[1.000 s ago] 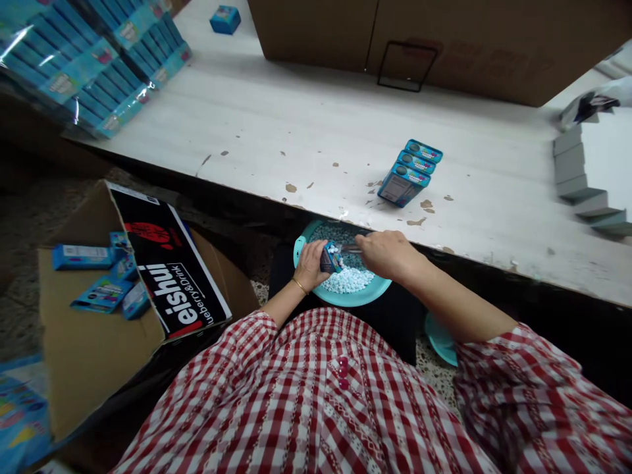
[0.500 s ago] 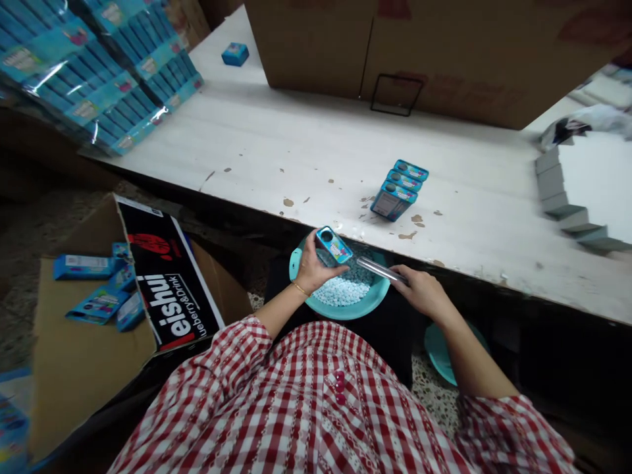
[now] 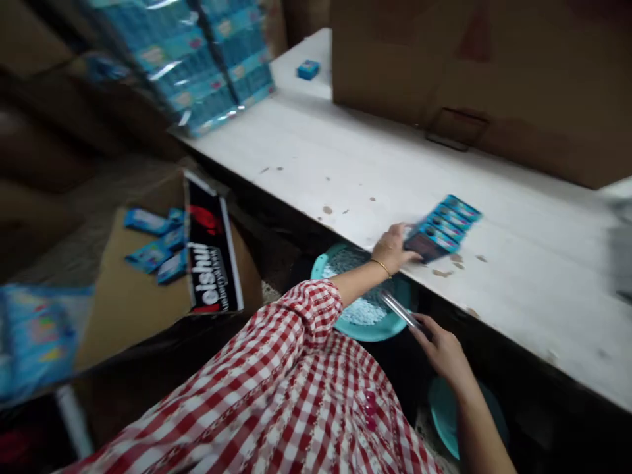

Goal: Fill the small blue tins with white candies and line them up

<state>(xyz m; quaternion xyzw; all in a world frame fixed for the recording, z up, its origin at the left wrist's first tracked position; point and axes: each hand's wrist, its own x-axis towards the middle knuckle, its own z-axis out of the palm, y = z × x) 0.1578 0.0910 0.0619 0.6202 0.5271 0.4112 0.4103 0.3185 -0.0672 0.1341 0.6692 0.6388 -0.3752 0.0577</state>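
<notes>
Our left hand (image 3: pixel 389 251) grasps the nearest blue tin (image 3: pixel 428 247) | white table (image 3: pixel 296 164), tin row's (image 3: pixel 455 217) near end | our right hand (image 3: pixel 439 343) clasps a metal tool (image 3: pixel 401 311) above the teal basin (image 3: pixel 372 334)

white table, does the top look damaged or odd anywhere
Yes, the white table has scattered brown patches on both sides of the row of blue containers, as though its white surface has chipped or worn away.
</notes>
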